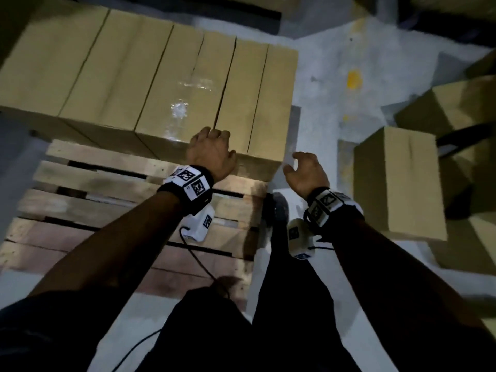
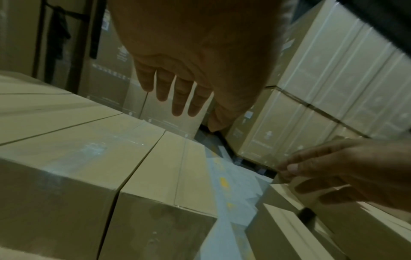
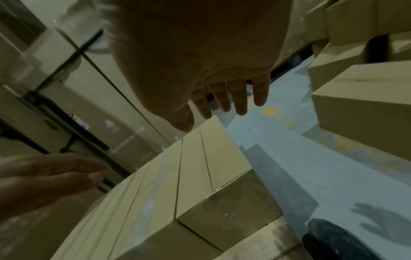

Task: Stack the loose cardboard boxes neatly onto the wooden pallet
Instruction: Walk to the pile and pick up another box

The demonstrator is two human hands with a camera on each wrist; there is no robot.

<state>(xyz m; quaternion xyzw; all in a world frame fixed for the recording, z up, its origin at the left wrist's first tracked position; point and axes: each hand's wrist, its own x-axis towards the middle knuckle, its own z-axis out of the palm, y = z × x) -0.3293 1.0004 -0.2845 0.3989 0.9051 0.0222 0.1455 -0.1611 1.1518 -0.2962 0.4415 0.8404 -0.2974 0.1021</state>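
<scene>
Hovering over boxes [image 1: 150, 76] on pallet [image 1: 128, 210]: left hand [image 1: 210, 154], right hand [image 1: 306, 171], fingers released.

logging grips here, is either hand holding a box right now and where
Nothing is held. The left hand hovers open over the boxes on the pallet; the right hand is open in the air.

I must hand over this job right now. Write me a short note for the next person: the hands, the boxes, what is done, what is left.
Left hand: open, over the near edge of the box row, holding nothing.
Right hand: open, empty, beside the row's right end.
Done: one row of boxes fills the far part of the wooden pallet.
Left: near slats are bare; loose boxes wait on the floor to the right.
</scene>
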